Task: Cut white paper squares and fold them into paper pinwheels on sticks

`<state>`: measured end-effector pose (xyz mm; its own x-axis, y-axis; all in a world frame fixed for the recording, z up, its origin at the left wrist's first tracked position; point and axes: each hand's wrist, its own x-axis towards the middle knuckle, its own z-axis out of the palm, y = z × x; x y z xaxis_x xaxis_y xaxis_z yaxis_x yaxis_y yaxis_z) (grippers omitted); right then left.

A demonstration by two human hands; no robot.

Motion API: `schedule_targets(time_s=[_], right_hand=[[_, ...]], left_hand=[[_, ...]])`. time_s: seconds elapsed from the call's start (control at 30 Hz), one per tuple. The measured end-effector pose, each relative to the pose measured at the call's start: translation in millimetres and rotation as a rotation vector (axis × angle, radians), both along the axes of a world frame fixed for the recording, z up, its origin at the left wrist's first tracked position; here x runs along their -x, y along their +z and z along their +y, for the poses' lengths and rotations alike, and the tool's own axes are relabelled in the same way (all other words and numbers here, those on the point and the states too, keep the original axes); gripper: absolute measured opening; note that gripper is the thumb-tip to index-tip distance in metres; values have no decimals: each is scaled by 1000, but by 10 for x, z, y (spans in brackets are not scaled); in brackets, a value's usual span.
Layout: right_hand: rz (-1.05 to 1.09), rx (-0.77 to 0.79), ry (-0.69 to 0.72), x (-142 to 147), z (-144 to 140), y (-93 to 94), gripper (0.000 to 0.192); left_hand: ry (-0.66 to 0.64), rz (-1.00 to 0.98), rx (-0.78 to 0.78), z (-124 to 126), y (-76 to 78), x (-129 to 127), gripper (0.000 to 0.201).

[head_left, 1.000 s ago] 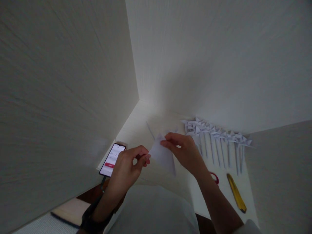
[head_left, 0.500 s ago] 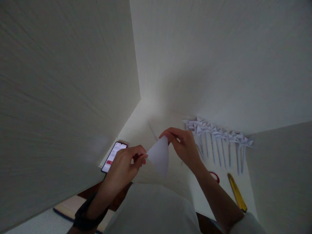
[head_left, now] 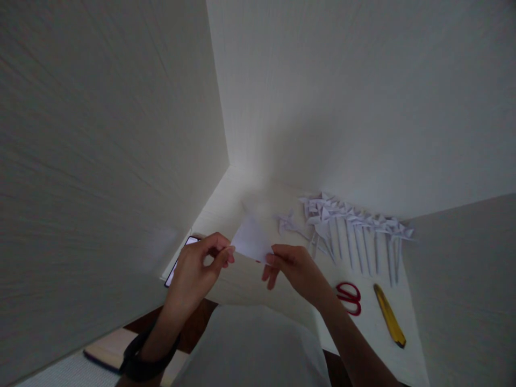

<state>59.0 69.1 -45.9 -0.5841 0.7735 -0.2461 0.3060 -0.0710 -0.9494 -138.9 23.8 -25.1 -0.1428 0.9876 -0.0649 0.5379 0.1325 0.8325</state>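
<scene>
A small white paper (head_left: 250,242) is pinched between both hands: left hand (head_left: 198,269) grips its left edge, right hand (head_left: 294,266) its lower right corner.

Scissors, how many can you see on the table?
1: the red scissors lie on the white table, right of the right hand, beside the yellow cutter.

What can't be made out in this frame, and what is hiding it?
- Phone, head view: mostly behind the left hand; screen unreadable.
- White paper held between the left hand and right hand: its folds are too dim and blurred to count.
- Scissors: blades hidden behind the right wrist.
- Paper pinwheels: too small to count.
</scene>
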Motion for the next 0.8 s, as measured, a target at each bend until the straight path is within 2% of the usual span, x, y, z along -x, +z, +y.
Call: schedule_targets(time_s=[0.07,0.2,0.27,0.33,0.43,0.53,0.6,0.73,0.8], right_hand=[[-30,6,-15,-80,13,8,27],[-91,-166,-27,-184,81,111,9],[-56,-205,-59,-169,107,155,20],[25,-171,-123,-121,109,157,26],[155,-90,-192,-48,74,108,20],[242,-80,-250,-32,18,90,23],[253,-185,-242,-58,-12,117,23],[207,-508,-75,-129,-32,188,36],[186,-607,-46,-143,-33,206,37]], left_hand=[[-35,6,2,-3,-18,2,25],[-156,46,9,14,-37,-16,22],[-199,12,26,31,-30,-36,19],[-147,-93,19,46,-18,-64,14],[2,-318,-4,54,-8,-119,10],[80,-466,-6,44,-15,-178,11],[111,-531,-32,34,-29,-207,11],[200,-666,-134,23,-72,-261,5],[206,-730,-130,21,-84,-295,11]])
